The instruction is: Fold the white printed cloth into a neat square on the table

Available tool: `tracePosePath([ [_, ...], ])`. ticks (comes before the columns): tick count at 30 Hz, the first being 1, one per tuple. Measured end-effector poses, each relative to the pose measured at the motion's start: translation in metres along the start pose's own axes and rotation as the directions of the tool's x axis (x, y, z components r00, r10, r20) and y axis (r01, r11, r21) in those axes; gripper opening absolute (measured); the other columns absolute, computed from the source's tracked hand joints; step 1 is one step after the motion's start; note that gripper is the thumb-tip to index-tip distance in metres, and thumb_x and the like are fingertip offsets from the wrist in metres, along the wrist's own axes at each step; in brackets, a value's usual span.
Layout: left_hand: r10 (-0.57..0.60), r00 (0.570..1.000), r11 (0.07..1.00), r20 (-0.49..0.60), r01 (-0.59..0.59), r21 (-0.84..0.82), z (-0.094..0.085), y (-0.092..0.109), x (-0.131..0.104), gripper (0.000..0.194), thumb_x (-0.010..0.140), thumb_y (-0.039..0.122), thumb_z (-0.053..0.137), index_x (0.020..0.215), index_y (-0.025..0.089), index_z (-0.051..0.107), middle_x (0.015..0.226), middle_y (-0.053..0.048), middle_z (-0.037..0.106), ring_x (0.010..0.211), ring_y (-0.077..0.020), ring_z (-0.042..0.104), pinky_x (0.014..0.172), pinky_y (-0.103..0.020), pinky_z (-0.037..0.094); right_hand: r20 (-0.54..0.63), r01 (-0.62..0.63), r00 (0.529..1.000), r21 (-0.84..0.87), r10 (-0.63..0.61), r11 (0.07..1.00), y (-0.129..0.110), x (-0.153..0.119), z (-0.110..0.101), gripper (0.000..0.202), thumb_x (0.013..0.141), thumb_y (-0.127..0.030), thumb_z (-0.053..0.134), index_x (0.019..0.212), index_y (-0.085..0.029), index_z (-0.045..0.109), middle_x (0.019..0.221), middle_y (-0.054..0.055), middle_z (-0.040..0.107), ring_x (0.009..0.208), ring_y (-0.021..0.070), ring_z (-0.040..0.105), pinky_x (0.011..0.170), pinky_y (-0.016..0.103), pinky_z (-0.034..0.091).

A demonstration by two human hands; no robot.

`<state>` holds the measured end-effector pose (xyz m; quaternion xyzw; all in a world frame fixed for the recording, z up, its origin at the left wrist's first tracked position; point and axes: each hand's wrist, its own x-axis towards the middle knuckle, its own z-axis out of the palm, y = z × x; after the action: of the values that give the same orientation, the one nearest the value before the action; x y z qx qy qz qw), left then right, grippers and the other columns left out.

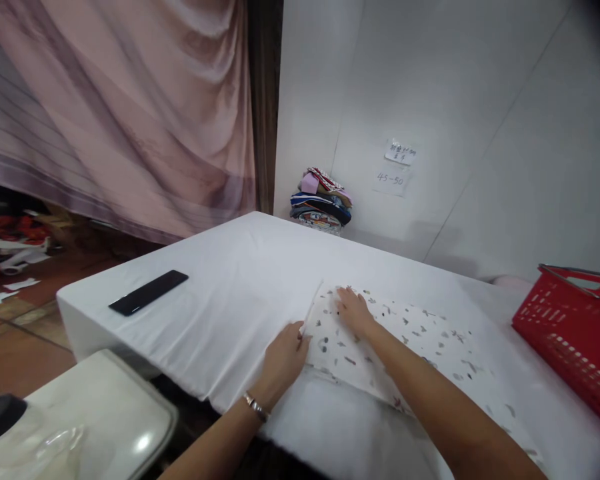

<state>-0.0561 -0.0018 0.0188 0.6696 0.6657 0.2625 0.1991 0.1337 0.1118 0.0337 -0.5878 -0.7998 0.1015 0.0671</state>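
Lying on the white-draped table [240, 280], the white cloth with small dark flecks [405, 340] is pressed flat by the open right hand [354, 311] while its raised edge is seemingly pinched by the left hand [283, 357], best kept taut for a crisp fold.

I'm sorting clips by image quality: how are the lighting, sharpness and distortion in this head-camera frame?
Head view: soft, even light with faint shadows; glare on the grey chair seat; wide-angle bending of the wall lines and the red basket; dark vignette at the top right; the wall notes too soft to read fully; the left hand and right hand on the patterned cloth reasonably sharp.
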Motion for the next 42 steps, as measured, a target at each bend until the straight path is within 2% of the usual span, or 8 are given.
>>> tracePosePath([
  [3,-0.002,1.0,0.998,0.021,0.003,-0.056,-0.001,-0.002,-0.003,0.032,0.086,0.033,0.042,0.114,0.024,0.054,0.089,-0.001,0.063,0.082,-0.0154,0.059,0.074,-0.027,0.04,-0.053,-0.041,0.998,0.002,0.041,0.999,-0.004,0.038,0.002,0.04,0.092,-0.026,0.028,0.124,-0.019,0.051,0.132,0.008,0.052,0.129,0.0207,0.036,0.105,0.037,0.025],
  [8,-0.05,0.994,0.992,0.095,0.061,-0.112,0.003,-0.007,0.0,0.034,0.085,0.036,0.042,0.114,0.024,0.055,0.081,0.0,0.065,0.075,-0.016,0.059,0.069,-0.027,0.041,-0.05,-0.135,0.989,0.016,0.136,0.991,-0.003,0.085,0.005,0.042,0.092,-0.032,0.029,0.125,-0.018,0.052,0.133,0.007,0.051,0.122,0.0222,0.045,0.097,0.033,0.034],
  [16,-0.023,0.987,0.974,0.157,0.057,-0.218,0.004,-0.017,0.005,0.027,0.084,0.034,0.043,0.108,0.027,0.053,0.079,0.002,0.065,0.072,-0.0146,0.059,0.068,-0.026,0.042,0.0,-0.21,0.978,-0.002,0.21,0.978,-0.015,0.112,0.02,0.038,0.085,-0.045,0.041,0.097,-0.019,0.066,0.105,0.01,0.066,0.098,0.0268,0.059,0.082,0.036,0.04],
  [24,-0.024,0.982,0.999,0.187,0.028,-0.022,0.005,-0.016,0.004,0.01,0.082,0.027,0.041,0.083,0.025,0.051,0.077,0.001,0.064,0.071,-0.016,0.059,0.063,-0.027,0.036,-0.062,-0.157,0.986,-0.019,0.156,0.987,-0.017,0.102,0.027,0.041,0.092,-0.035,0.026,0.12,-0.019,0.051,0.132,0.01,0.05,0.126,0.0248,0.036,0.101,0.042,0.026],
  [28,-0.006,0.982,1.0,0.191,0.004,0.011,0.005,-0.016,0.004,0.009,0.082,0.024,0.041,0.082,0.024,0.05,0.08,-0.001,0.064,0.074,-0.0166,0.059,0.065,-0.028,0.035,-0.117,-0.139,0.984,-0.042,0.133,0.989,-0.016,0.078,0.027,0.05,0.094,-0.038,0.019,0.134,-0.016,0.037,0.148,0.009,0.03,0.138,0.0247,0.015,0.108,0.045,0.014],
  [33,0.035,0.991,0.999,0.129,-0.04,0.034,0.005,-0.016,0.004,0.009,0.081,0.023,0.044,0.087,0.022,0.05,0.094,-0.004,0.061,0.082,-0.0167,0.058,0.069,-0.027,0.037,-0.019,-0.102,0.995,-0.079,0.101,0.992,-0.022,0.054,0.04,0.053,0.093,-0.043,0.024,0.136,-0.015,0.036,0.15,0.01,0.024,0.137,0.0259,0.015,0.108,0.049,0.012],
  [37,0.026,0.995,0.998,0.096,-0.032,0.058,0.004,-0.013,0.005,0.016,0.08,0.023,0.045,0.094,0.02,0.053,0.096,-0.005,0.062,0.087,-0.0167,0.058,0.073,-0.026,0.038,0.009,-0.087,0.996,-0.036,0.087,0.996,-0.028,0.048,0.031,0.05,0.093,-0.042,0.026,0.133,-0.015,0.04,0.149,0.011,0.027,0.136,0.0253,0.018,0.108,0.05,0.012],
  [42,-0.066,0.98,0.994,0.19,0.047,0.1,-0.002,-0.013,0.016,0.021,0.081,0.031,0.046,0.094,0.02,0.057,0.089,-0.006,0.067,0.083,-0.0201,0.061,0.068,-0.028,0.039,-0.028,-0.108,0.994,0.019,0.108,0.994,-0.024,0.012,0.021,0.055,0.093,-0.039,0.029,0.14,-0.013,0.03,0.152,0.011,0.019,0.14,0.0235,0.009,0.11,0.044,0.005],
])
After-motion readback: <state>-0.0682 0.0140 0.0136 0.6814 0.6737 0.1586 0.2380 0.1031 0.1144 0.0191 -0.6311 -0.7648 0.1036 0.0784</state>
